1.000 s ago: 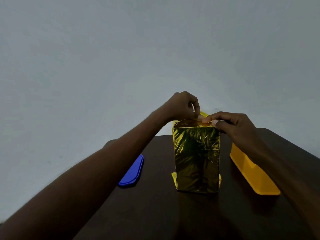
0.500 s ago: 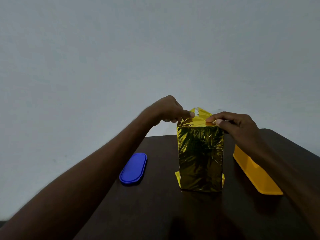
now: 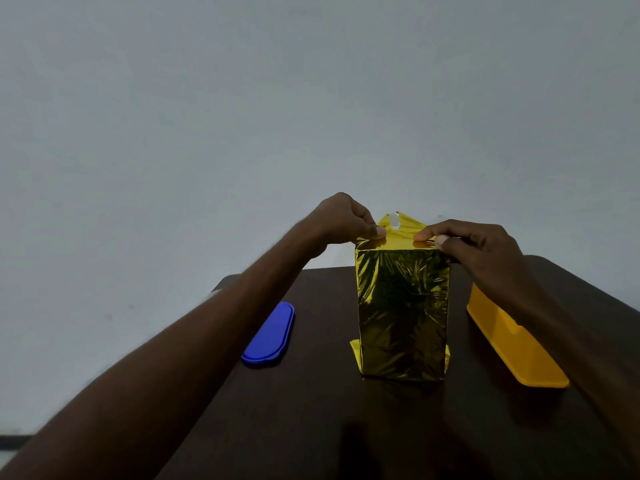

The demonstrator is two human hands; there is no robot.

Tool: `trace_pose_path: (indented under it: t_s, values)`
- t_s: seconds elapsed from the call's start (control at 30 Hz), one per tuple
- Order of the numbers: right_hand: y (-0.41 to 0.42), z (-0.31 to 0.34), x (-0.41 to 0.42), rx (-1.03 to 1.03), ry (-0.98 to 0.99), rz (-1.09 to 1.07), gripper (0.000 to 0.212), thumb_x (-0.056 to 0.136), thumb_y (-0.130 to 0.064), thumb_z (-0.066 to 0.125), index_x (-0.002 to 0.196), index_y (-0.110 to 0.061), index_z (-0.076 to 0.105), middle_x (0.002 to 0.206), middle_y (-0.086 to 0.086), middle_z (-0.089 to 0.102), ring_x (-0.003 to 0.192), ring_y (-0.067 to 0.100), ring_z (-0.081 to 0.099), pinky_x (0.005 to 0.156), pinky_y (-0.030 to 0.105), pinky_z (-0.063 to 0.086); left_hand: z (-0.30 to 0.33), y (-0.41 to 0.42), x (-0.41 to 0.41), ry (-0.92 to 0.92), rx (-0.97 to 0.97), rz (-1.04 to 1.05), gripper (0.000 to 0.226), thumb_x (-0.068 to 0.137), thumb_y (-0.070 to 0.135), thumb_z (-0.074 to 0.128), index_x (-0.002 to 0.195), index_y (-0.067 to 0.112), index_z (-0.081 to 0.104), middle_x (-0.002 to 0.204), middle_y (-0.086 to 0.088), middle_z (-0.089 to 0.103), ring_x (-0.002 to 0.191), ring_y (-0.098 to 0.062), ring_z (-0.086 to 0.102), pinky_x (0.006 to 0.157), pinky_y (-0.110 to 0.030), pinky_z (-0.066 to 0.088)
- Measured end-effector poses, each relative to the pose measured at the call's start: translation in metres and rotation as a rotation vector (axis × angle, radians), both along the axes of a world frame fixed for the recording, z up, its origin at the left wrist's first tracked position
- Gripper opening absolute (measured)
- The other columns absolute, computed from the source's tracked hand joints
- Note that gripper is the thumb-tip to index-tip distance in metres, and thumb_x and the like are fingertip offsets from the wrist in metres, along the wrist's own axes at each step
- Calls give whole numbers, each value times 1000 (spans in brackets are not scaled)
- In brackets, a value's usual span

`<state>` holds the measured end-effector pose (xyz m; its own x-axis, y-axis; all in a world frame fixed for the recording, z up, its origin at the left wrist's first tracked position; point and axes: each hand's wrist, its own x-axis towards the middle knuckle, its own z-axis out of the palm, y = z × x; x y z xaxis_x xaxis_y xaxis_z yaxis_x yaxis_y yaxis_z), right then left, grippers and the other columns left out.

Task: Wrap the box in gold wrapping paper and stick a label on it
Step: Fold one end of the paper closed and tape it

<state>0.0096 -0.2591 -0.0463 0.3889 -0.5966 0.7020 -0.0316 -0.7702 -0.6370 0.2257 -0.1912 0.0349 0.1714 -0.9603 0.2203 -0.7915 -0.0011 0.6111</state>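
1. The box [image 3: 402,313] stands upright near the middle of the dark table [image 3: 346,427]. Its front is already covered with gold paper [image 3: 401,242], and small paper corners stick out at the bottom on both sides.
2. At the top, a triangular flap [image 3: 403,223] of paper stands up behind the front edge. A small pale patch on it is maybe tape, but the view is too dim to be sure.
3. The left hand [image 3: 346,220] pinches the paper at the top left corner, and the right hand [image 3: 478,247] pinches it at the top right corner. Both hands hold the paper with fingertips and carry nothing else.
4. The step seems to be closing the top end. To do it well, I would keep both corners tight against the box edges, make the side creases sharp, then bring the flap down flat so that no wrinkle or gap remains.
5. A blue lid [image 3: 270,336] lies to the left, well apart from the box. A yellow tray [image 3: 512,344] lies to the right, near the box.
6. No label is visible.
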Motion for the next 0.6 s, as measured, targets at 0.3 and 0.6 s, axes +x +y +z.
trace_pose_path:
  t_s: [0.3, 0.6]
  values:
    - [0, -2, 1, -27, 35, -37, 27, 98, -9, 53, 102, -21, 76, 67, -31, 61, 67, -6, 56, 63, 18, 34, -25, 4, 5, 28, -233, 79, 17, 82, 26, 76, 80, 10, 71, 73, -4, 71, 70, -1, 60, 62, -14, 43]
    - [3, -1, 1, -39, 30, -40, 27, 98, -7, 52, 103, -19, 76, 65, -34, 59, 66, -10, 55, 63, 16, 32, -18, 16, -11, -195, -441, 218, 37, 89, 44, 64, 75, 10, 71, 70, 5, 68, 67, -9, 60, 62, -23, 41]
